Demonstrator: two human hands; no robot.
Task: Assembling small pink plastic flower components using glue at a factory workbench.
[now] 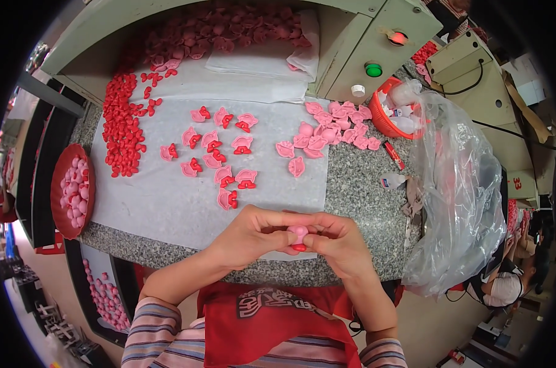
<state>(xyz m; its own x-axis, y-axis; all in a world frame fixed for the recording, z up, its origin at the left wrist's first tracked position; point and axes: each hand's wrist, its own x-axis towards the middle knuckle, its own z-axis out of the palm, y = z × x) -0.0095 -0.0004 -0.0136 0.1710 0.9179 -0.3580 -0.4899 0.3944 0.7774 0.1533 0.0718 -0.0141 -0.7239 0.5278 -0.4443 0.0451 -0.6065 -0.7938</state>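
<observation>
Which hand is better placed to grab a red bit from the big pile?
Probably the left hand: the red pile lies on that side, nearer to it. The right hand is farther away. Both hands pinch a pink piece, though.

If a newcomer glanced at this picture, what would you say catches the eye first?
Probably the pink piece pinched between the left hand and right hand, low in the middle. Next, perhaps, the red heap along the white sheet's left side, and the clear bag at right.
</observation>
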